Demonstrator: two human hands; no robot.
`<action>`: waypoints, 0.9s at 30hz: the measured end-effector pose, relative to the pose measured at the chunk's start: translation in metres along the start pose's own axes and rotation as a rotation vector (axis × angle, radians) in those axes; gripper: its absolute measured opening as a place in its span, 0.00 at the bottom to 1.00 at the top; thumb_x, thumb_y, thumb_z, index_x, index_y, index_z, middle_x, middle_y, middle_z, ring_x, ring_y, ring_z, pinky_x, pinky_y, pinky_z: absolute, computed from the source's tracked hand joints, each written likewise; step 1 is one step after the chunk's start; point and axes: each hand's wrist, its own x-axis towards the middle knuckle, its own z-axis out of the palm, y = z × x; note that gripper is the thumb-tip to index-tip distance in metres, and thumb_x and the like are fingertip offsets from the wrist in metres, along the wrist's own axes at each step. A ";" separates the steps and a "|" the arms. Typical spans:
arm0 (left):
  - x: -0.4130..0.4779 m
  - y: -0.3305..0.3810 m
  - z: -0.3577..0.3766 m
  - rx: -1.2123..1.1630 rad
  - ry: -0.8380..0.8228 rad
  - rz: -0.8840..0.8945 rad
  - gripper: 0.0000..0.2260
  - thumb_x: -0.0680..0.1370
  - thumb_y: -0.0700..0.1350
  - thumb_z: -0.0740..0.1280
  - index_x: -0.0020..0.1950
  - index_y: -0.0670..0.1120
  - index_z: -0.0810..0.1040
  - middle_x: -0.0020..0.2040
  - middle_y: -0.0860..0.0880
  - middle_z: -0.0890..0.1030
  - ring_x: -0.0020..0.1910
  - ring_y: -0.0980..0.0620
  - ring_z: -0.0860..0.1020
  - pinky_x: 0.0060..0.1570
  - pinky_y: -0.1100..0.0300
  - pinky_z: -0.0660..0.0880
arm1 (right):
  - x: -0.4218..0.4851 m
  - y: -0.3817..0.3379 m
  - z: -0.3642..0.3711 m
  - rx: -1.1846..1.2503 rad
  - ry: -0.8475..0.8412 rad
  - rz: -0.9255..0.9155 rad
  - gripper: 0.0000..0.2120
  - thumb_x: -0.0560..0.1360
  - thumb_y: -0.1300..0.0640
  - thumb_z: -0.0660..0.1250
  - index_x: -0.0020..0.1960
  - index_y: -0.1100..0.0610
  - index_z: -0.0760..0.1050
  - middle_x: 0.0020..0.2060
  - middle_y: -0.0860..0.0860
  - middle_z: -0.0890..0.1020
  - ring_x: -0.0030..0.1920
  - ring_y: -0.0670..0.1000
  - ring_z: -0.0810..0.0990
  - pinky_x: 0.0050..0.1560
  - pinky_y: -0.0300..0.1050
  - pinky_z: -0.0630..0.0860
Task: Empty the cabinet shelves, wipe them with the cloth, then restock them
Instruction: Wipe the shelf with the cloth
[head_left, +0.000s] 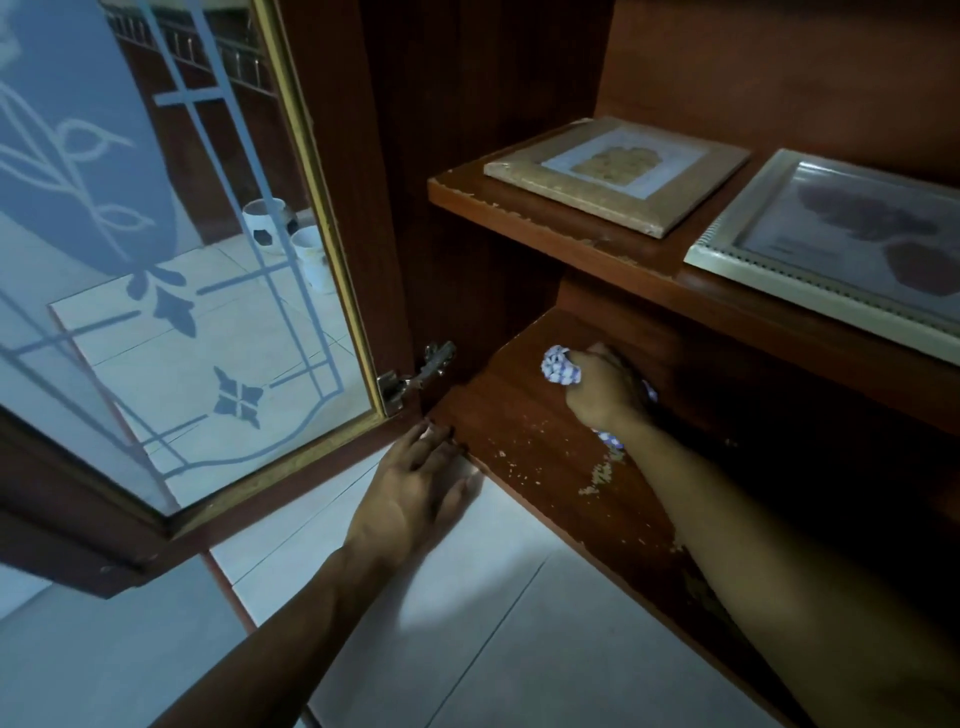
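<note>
Pale floor tiles (467, 597) run up to the foot of a reddish-brown wooden cabinet (415, 156), whose frosted, patterned glass door (182, 260) stands open on the left. I see the right hand (605, 389) clenched round the bunched blue-and-white checked cloth (560, 366), holding it down on the worn lower shelf (530, 431), towards its far left. The left hand (415, 488) lies released, fingers straight, on that shelf's near left corner, just below the metal hinge (421, 371). On the upper shelf (545, 218) two pictures lie flat: a light wooden-framed picture (618, 171) to the left, a silver-framed picture (831, 239) to the right. Two white mugs (265, 226) show through the glass.
</note>
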 end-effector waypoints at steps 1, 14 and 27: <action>0.000 -0.001 0.001 -0.005 -0.008 0.013 0.22 0.82 0.54 0.60 0.68 0.39 0.76 0.66 0.41 0.77 0.68 0.42 0.72 0.66 0.44 0.69 | -0.005 -0.008 0.006 -0.025 -0.022 -0.021 0.15 0.73 0.61 0.63 0.58 0.54 0.78 0.59 0.55 0.75 0.58 0.60 0.76 0.59 0.48 0.73; 0.004 0.009 -0.012 -0.045 0.018 0.096 0.19 0.82 0.50 0.60 0.70 0.43 0.73 0.69 0.45 0.75 0.69 0.48 0.72 0.68 0.47 0.67 | 0.018 -0.030 -0.022 0.099 -0.021 -0.135 0.21 0.75 0.69 0.61 0.65 0.59 0.76 0.61 0.57 0.76 0.61 0.58 0.76 0.60 0.44 0.71; -0.002 0.006 -0.010 0.001 -0.119 -0.066 0.26 0.82 0.59 0.52 0.75 0.45 0.67 0.74 0.46 0.68 0.74 0.46 0.65 0.70 0.48 0.65 | 0.038 -0.035 0.016 -0.174 -0.028 -0.145 0.22 0.76 0.58 0.62 0.69 0.47 0.71 0.69 0.48 0.71 0.66 0.59 0.65 0.65 0.53 0.60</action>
